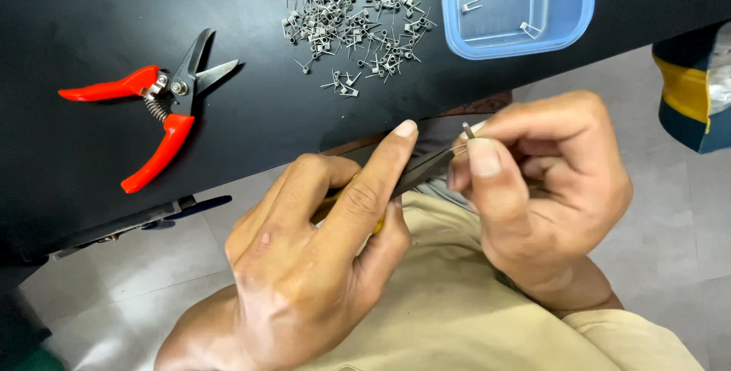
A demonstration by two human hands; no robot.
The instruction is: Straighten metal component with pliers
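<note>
We pinch a small metal clip (467, 130) in our right hand (544, 188), steadying its tip at the dark tool (422, 164) our left hand (320, 257) clenches; beyond both grips lie loose clips (354, 17), blue tray (582, 17), red cutters (156, 116)

Snips (156, 112) left, coil pile (354, 17) mid, tub (518, 6) prob. right, on table (91, 13).

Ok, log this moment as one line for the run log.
left hand: grips dark-bladed tool | right hand: pinches small metal clip at blade | table: red-handled snips, clip pile, blue tray
</note>
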